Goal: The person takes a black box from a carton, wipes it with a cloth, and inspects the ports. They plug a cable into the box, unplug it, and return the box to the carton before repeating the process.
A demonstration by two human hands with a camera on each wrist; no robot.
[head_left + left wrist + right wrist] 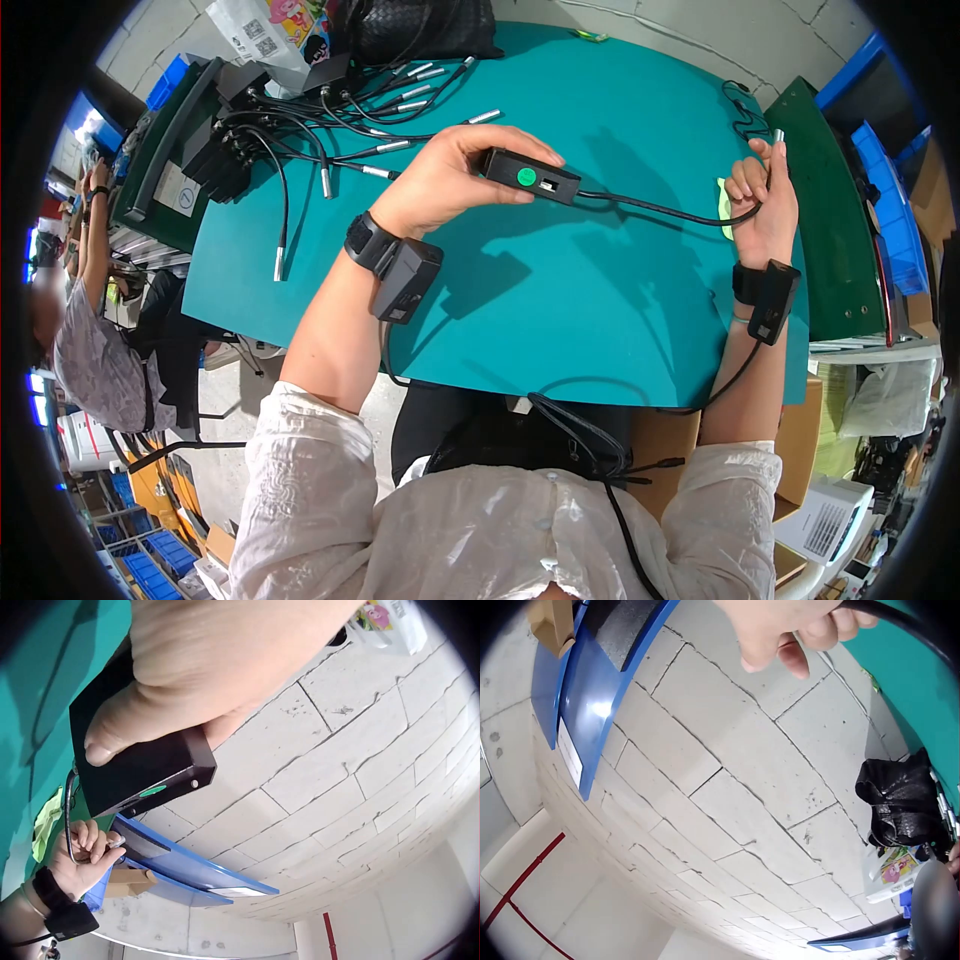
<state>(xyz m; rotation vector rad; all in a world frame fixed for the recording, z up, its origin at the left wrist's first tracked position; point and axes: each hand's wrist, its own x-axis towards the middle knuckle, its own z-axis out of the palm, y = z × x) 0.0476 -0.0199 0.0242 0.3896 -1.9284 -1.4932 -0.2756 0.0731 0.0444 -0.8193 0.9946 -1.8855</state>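
My left hand [445,182] grips a small black box [530,176] above the green table, thumb along one long side and fingers along the other. A green round sticker and a small port show on the box's face. From its right end a black cable [660,208] runs across to my right hand [768,205]. That hand holds the cable near its end, fingers curled, and a silver metal connector [779,136] sticks out past the fingertips. In the left wrist view the box [142,776] sits between thumb and fingers.
Several black boxes with cables and silver connectors [390,147] lie piled at the table's [470,340] back left. Behind them are a black woven bag [430,30] and a white printed bag [262,40]. A yellow-green scrap [724,208] lies beside my right hand. Another person [105,350] is at far left.
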